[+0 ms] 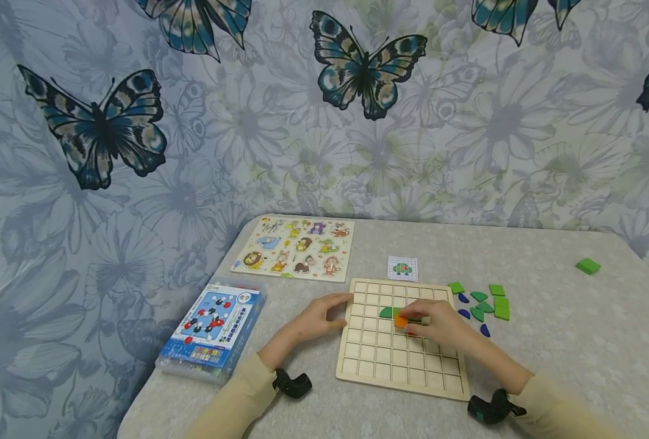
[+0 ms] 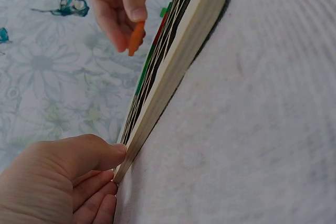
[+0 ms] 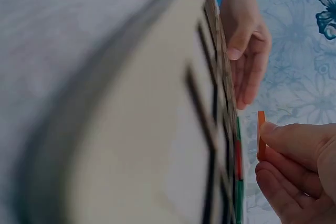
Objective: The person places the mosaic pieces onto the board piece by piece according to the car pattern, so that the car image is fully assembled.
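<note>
My right hand [image 1: 437, 323] pinches an orange square tile [image 1: 401, 322] between thumb and fingers, over the middle of a wooden grid board [image 1: 390, 366]. Seen edge-on in the right wrist view, the tile [image 3: 261, 137] is held apart from the board's surface. Green pieces [image 1: 386, 312] lie in the grid beside the right fingers, which partly hide them. A red strip [image 3: 238, 160] shows between green ones in the right wrist view. My left hand [image 1: 316, 317] touches the board's left edge with its thumb and fingertips, the fingers fairly straight.
Right of the board lie loose green squares [image 1: 501, 308], green leaf-shaped pieces [image 1: 479, 296] and blue half-rounds [image 1: 485, 330]. A pattern card [image 1: 402, 268] lies behind it. An animal puzzle board [image 1: 297, 247] and a boxed molecule set [image 1: 211, 332] are left. A green block [image 1: 588, 266] sits far right.
</note>
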Demonstrator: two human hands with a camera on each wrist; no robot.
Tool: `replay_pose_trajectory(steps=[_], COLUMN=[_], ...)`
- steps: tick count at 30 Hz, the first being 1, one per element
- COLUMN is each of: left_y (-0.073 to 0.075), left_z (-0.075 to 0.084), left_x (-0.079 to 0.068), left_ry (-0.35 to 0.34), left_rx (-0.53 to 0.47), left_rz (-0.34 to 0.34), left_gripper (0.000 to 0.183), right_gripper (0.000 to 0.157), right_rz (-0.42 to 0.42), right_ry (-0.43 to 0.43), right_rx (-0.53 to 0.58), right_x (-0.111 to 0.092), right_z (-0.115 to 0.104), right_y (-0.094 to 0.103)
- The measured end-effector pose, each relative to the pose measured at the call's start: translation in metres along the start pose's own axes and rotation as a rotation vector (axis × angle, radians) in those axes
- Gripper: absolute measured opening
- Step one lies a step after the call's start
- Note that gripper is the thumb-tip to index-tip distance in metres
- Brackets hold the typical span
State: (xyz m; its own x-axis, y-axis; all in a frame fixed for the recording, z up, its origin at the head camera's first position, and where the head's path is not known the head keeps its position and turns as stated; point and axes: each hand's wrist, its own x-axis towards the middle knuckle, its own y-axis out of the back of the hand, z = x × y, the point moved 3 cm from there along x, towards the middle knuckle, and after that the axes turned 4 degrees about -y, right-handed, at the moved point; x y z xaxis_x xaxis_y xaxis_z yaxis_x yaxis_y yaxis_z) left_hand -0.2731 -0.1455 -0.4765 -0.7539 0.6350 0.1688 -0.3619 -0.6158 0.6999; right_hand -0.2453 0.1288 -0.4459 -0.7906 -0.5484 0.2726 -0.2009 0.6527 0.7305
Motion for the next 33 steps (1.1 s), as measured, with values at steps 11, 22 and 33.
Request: replay_pose_trajectory(steps=[11,22,33], left_y=[0.002,0.0,-0.001], left_z=[0.001,-0.001,0.0], left_x=[0.001,0.001,0.0], left_ry=[-0.007,0.008,-0.004], left_rx=[-0.01,-0.006,-0.013], left_rz=[0.002,0.001,0.0], left_gripper=[0.057,0.057,0.058], right_gripper=[0.028,0.027,0.025], right_rz=[0.033,0.039,0.065], right_ry=[0.035,0.036,-0.008], right_rx=[-0.126,-0.157,-0.061], right_x=[-0.004,-0.004,-0.003], right_z=[0.0,0.001,0.005], right_y=[-0.01,-0.013,0.005])
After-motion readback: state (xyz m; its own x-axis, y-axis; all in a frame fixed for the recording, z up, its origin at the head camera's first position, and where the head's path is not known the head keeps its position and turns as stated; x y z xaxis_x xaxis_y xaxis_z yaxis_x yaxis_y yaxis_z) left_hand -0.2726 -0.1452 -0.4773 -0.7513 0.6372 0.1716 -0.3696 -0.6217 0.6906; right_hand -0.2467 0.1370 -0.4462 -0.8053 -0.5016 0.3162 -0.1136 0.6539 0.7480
